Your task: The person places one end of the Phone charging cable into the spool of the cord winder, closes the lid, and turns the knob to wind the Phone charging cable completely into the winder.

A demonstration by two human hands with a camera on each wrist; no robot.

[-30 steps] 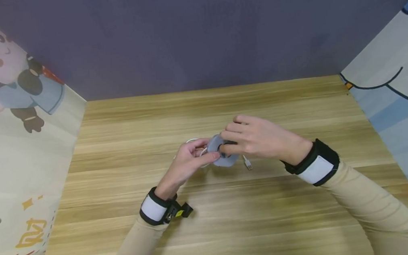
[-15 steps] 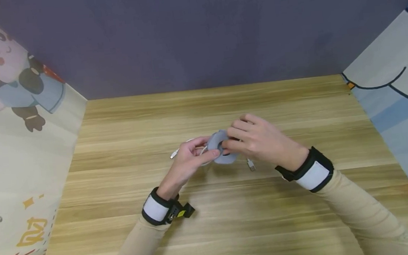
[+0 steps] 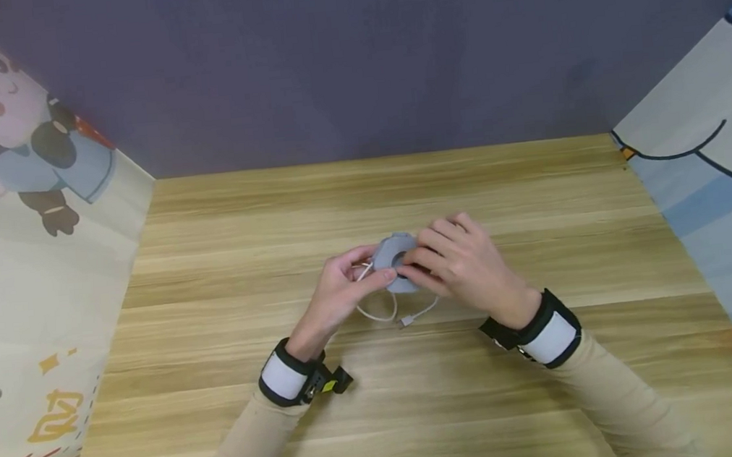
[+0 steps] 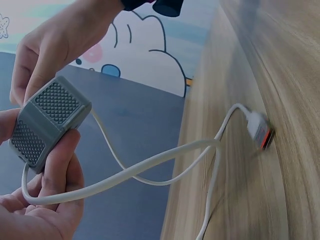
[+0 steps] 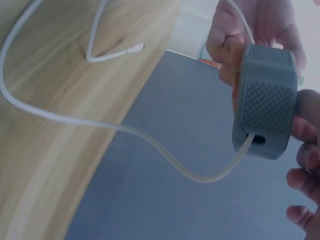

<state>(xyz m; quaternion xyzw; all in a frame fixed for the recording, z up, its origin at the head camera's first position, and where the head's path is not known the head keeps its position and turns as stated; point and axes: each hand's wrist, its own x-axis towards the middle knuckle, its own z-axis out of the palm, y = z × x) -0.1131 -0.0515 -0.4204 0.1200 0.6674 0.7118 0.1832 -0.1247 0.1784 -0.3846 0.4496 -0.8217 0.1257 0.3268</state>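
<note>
I see both hands meeting over the middle of the wooden counter (image 3: 533,192), holding a small grey cable reel (image 3: 396,263) between them, lifted just above the surface. My left hand (image 3: 343,286) has its grip closed on the reel's left side, thumb and fingers pinching it; from the left wrist view the textured grey shell (image 4: 47,120) sits between thumb and fingers. My right hand (image 3: 463,260) grips the other side with curled fingers. A white cable (image 3: 383,313) comes out of a hole in the reel's edge (image 5: 257,139) and hangs in a loose loop down to the counter. Its plug (image 3: 406,321) lies on the wood just in front of the hands.
</note>
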